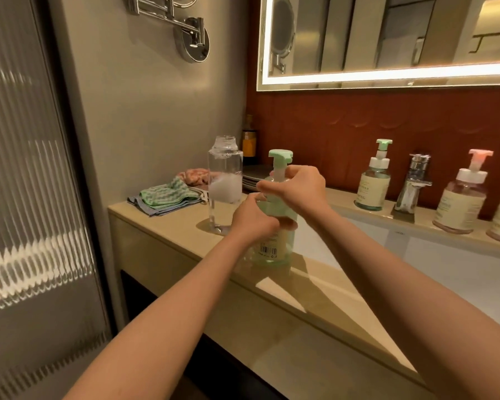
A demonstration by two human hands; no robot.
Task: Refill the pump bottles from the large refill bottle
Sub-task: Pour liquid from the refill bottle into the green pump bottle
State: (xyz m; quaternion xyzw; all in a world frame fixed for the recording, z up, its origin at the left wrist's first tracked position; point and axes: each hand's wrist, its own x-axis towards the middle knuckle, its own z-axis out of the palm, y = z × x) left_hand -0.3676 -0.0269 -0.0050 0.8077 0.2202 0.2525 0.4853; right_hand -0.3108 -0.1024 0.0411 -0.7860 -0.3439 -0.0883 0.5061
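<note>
A green pump bottle (274,249) with a mint pump head stands on the beige counter (168,223) near its front edge. My left hand (251,219) grips the bottle's body at mid-height. My right hand (296,187) curls round the collar just under the pump head. To the left of it stands a tall clear refill bottle (225,180), uncapped, with a white smear inside. Behind the sink, a second green pump bottle (374,180) and a pink pump bottle (462,197) stand on the ledge.
Folded cloths (168,197) lie at the counter's back left, with stacked plates (253,176) and a dark bottle (249,140) in the corner. A chrome tap (413,183) stands between the ledge bottles. The white sink basin (433,264) lies to the right. A lit mirror (387,39) hangs above.
</note>
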